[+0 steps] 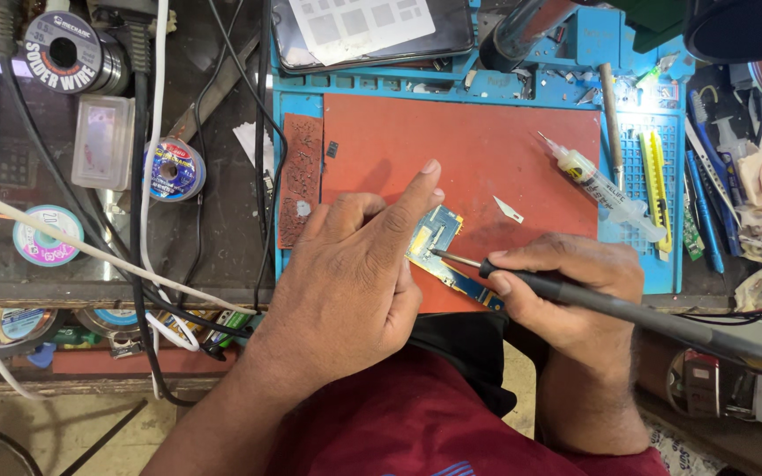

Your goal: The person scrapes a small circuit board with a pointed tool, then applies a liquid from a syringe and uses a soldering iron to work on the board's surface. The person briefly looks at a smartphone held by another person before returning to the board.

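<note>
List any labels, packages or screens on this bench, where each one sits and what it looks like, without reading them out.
Solder wire spool: top left, round, black label with pale lettering.
Small spool: left of the mat, round, blue and red label.
Tape roll: far left edge, round, teal and pink label.
Clear plastic box: between the spools, rectangular, see-through.
Syringe: right of the red mat, clear with a yellowish label.
Dark tablet: top centre, a white sheet on its screen.

light: bright, even overhead | shadows: soft, short | focus: sharp | edges: slightly bent
</note>
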Demonstrator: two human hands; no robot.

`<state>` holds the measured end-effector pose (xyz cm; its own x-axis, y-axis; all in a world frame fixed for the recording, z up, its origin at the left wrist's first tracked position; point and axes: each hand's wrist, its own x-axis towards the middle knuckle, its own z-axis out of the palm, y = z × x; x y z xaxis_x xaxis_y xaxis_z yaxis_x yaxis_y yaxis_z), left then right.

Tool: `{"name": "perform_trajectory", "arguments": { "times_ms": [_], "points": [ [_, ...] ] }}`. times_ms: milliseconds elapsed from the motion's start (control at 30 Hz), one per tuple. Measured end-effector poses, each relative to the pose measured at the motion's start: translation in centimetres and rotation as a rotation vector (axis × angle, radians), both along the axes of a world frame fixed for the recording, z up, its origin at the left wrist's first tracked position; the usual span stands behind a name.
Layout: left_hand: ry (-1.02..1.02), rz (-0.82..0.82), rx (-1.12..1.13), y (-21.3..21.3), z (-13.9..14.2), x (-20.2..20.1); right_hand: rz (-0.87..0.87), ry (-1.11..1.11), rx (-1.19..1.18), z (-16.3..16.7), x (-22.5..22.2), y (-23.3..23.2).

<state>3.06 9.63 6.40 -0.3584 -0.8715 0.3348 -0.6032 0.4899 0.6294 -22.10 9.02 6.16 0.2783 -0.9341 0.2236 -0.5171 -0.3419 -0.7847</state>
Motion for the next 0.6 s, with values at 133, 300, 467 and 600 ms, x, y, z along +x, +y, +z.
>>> {"name": "perform_trajectory", "arguments": {
  "times_ms": [133,300,467,600],
  "points": [
    [0.042,0.011,-0.001,0.1,0.0,0.0,0.020,-0.152,-0.027,0.3,-0.2,0.5],
    [0.052,0.065,-0.010,0.0,0.1,-0.1,-0.019,-0.078,-0.123,0.3,-0.1,1.1],
    [0.048,0.082,-0.020,-0.1,0.0,-0.2,0.032,-0.067,-0.196,-0.2,0.3,0.7],
    [0.033,0.079,-0.004,-0.1,0.0,-0.3,0.062,-0.044,-0.185,0.0,0.5,0.6]
  ]
}}
